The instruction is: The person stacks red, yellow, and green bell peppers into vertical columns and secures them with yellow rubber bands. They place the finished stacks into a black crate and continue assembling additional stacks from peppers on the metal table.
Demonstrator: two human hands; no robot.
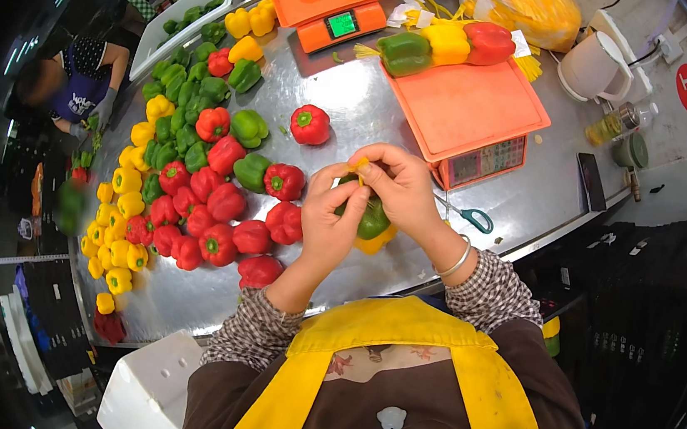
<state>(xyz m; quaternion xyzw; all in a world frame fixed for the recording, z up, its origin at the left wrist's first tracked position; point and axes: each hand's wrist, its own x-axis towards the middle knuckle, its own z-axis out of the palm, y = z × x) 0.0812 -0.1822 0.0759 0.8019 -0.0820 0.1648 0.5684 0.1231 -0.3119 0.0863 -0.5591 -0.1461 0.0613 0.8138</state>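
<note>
My left hand [330, 215] and my right hand [406, 194] meet over the steel table, fingers pinched together on a thin yellow strip [359, 164], which looks like the gathered end of a net bag. Just under the fingers lie a green bell pepper [373, 219] and a yellow bell pepper [377, 242], partly hidden by my hands. Whether netting wraps them I cannot make out. Left of my hands sit loose red bell peppers [284, 181]. To the right lie scissors [475, 219] with dark green handles.
Piles of green [197, 90] and yellow peppers [125, 181] cover the table's left. An orange scale [471, 111] carries a green, yellow and red pepper row; another scale [332, 0] stands behind. A kettle [591, 66] is at right. A co-worker [81, 82] stands far left.
</note>
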